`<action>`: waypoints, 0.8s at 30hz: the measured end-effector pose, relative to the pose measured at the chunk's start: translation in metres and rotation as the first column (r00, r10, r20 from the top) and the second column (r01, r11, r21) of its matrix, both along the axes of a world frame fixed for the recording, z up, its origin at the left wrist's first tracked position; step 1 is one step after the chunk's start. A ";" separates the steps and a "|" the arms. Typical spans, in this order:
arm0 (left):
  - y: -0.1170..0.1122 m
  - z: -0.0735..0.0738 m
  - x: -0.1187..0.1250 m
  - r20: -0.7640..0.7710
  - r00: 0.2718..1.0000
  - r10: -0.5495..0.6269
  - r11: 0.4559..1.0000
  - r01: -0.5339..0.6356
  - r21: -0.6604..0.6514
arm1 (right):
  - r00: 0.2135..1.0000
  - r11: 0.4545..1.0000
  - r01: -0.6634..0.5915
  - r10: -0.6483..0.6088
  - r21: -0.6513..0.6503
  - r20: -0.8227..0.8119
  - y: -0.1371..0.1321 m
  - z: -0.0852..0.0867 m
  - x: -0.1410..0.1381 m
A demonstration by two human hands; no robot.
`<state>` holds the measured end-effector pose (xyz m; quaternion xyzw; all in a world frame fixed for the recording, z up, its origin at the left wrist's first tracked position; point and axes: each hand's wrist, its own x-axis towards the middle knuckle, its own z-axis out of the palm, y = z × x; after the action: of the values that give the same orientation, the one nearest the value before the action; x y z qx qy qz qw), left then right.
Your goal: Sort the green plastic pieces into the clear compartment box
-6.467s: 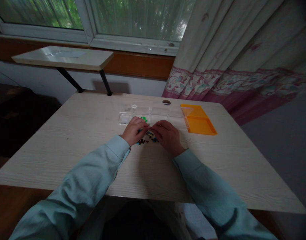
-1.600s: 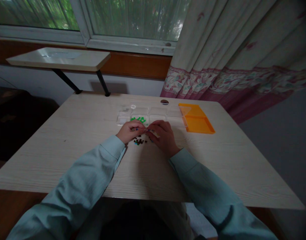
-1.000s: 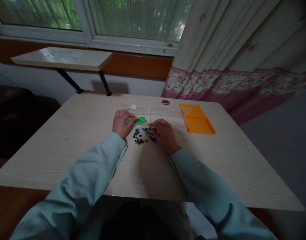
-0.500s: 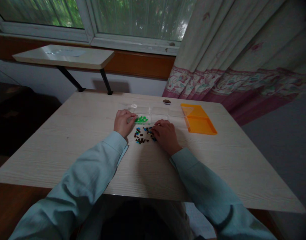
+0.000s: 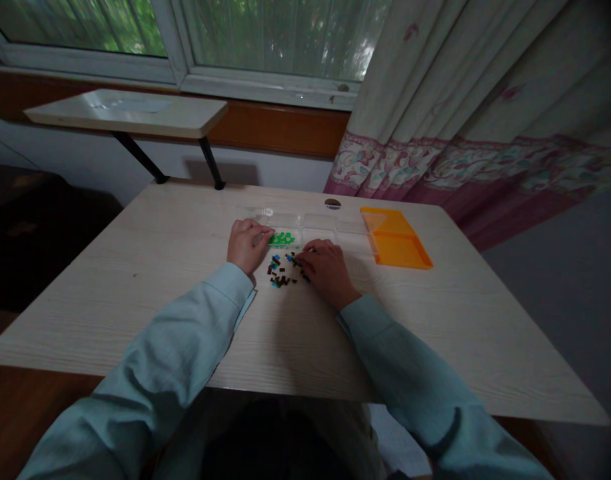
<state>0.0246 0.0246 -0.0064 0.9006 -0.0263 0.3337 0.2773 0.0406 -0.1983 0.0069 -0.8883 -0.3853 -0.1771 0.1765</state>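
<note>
A small heap of tiny dark, blue and red pieces [image 5: 281,270] lies on the pale wooden table [image 5: 160,280]. Behind it stands a clear compartment box [image 5: 330,225]; one compartment holds green pieces [image 5: 282,238]. My left hand [image 5: 245,243] rests curled at the box's near left edge, its fingertips pinched beside the green pieces; what they hold is too small to see. My right hand [image 5: 322,268] is curled on the table at the heap's right side, fingertips touching the loose pieces.
An orange lid or tray [image 5: 396,239] lies right of the clear box. A round hole [image 5: 332,203] sits near the table's far edge. A small white side table [image 5: 125,113] stands under the window, and a flowered curtain [image 5: 460,120] hangs at the right.
Both hands were pinched together over the heap. My left hand has since moved up to the green compartment and stays there. My right hand shifted slightly left into the heap.
</note>
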 end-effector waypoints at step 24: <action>-0.001 0.002 -0.002 -0.032 0.999 0.015 1.000 -0.014 0.028 | 1.000 0.997 0.000 -0.001 -0.077 -0.009 -0.002 0.007 -0.002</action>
<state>0.0228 0.0239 -0.0040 0.9098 -0.0198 0.3207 0.2626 0.0387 -0.2005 0.0134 -0.8954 -0.3906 -0.1581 0.1440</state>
